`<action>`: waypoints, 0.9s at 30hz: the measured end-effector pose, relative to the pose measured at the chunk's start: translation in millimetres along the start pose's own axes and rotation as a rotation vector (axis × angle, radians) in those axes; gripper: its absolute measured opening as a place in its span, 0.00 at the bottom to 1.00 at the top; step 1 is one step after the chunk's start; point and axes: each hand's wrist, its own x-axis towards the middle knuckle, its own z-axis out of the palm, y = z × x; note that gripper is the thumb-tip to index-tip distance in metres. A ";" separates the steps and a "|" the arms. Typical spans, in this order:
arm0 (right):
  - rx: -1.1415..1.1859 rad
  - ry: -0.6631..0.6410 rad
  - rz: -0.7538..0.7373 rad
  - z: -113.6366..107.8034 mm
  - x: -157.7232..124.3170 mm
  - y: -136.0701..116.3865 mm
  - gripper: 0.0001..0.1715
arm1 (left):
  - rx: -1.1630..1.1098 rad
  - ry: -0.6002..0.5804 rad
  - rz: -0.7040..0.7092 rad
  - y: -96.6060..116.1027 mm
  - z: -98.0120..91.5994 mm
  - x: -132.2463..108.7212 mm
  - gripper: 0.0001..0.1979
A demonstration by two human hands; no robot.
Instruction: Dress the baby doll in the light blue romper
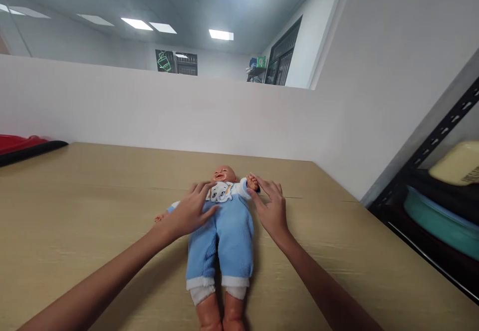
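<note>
A baby doll (235,221) in a light blue and white outfit lies on its back on the wooden table, head away from me. An animal face decorates the chest of the outfit. My left hand (192,208) rests over the doll's chest and side, fingers stretched and thumb apart, covering part of one doll arm. At the other side, my right hand (273,208) has its thumb and forefinger around the doll's small raised hand (252,182). The doll's feet run out of the bottom of the view.
The table (112,196) reaches back to a white half-wall (168,114) with a glass pane above. A red object with a black edge (30,146) stands at the far left. On the right, a dark shelf rack (426,144) holds a teal basin (441,221) and a yellow container (458,164).
</note>
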 end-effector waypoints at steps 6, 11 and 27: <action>-0.044 0.053 -0.119 9.1 31.1 -44.1 0.20 | -0.353 0.175 0.002 40.4 30.8 71.3 0.22; 0.061 0.165 -0.085 -0.7 25.4 -42.5 0.24 | -0.599 0.242 -0.186 40.4 28.7 91.2 0.21; 0.428 -0.358 0.201 68.2 -74.9 -13.1 0.19 | -1.614 0.225 -0.742 -44.3 -6.7 60.7 0.21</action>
